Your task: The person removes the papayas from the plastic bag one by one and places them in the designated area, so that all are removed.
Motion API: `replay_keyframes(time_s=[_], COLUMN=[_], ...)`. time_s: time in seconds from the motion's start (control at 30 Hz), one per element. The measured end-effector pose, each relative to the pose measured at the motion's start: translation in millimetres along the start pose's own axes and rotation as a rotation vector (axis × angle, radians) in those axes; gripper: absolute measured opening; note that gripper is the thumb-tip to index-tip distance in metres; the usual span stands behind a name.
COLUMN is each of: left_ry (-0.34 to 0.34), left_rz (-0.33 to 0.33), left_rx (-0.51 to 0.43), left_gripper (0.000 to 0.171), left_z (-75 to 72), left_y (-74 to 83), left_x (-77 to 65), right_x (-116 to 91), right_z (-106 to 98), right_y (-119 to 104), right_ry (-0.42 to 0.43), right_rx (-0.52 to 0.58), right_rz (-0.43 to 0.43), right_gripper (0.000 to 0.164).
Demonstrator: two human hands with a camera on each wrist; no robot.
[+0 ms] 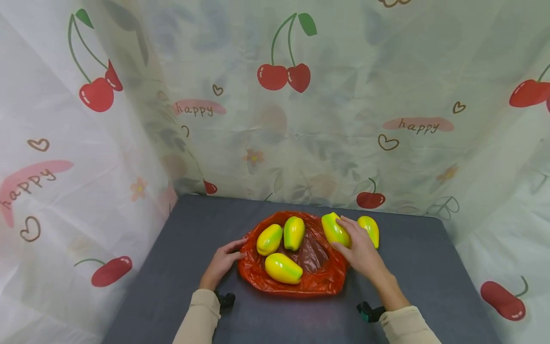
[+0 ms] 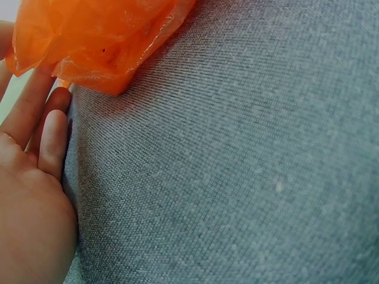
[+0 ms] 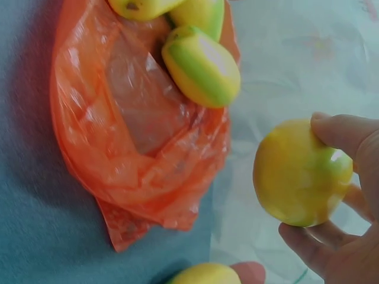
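A red-orange plastic bag (image 1: 296,289) lies on the table with its mouth spread wide. Inside it are three yellow-green papayas (image 1: 283,269). At its left rim my left hand (image 1: 220,262) holds the edge of the film; in the left wrist view the bag (image 2: 100,41) partly hides the fingers. My right hand (image 1: 363,248) grips another papaya (image 1: 334,229) above the bag's right rim. In the right wrist view, thumb and fingers lie on opposite sides of this papaya (image 3: 299,174), apart from the bag.
One more papaya (image 1: 370,230) lies on the dark grey table (image 1: 412,272), right of the bag and partly behind my right hand. A pale curtain (image 1: 335,143) printed with cherries stands behind the table and along both sides.
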State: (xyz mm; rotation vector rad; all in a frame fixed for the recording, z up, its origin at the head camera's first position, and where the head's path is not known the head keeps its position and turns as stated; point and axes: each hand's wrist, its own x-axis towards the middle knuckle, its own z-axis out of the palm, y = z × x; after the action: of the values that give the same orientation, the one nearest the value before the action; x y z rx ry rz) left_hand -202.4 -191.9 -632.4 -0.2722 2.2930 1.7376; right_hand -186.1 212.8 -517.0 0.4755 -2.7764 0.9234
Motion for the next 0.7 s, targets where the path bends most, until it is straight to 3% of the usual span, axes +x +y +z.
replay_keyframes(time_s=[0.7], left_ry=[0.007], left_rz=[0.001], left_rx=[0.009], left_gripper=[0.045], left_z=[0.3], left_y=[-0.2], left_x=[-1.7], right_x=[4], right_z=[-29], right_y=[39], right_ry=[0.134], right_rx=[-0.042], right_rz=[0.070], right_gripper=[0.065])
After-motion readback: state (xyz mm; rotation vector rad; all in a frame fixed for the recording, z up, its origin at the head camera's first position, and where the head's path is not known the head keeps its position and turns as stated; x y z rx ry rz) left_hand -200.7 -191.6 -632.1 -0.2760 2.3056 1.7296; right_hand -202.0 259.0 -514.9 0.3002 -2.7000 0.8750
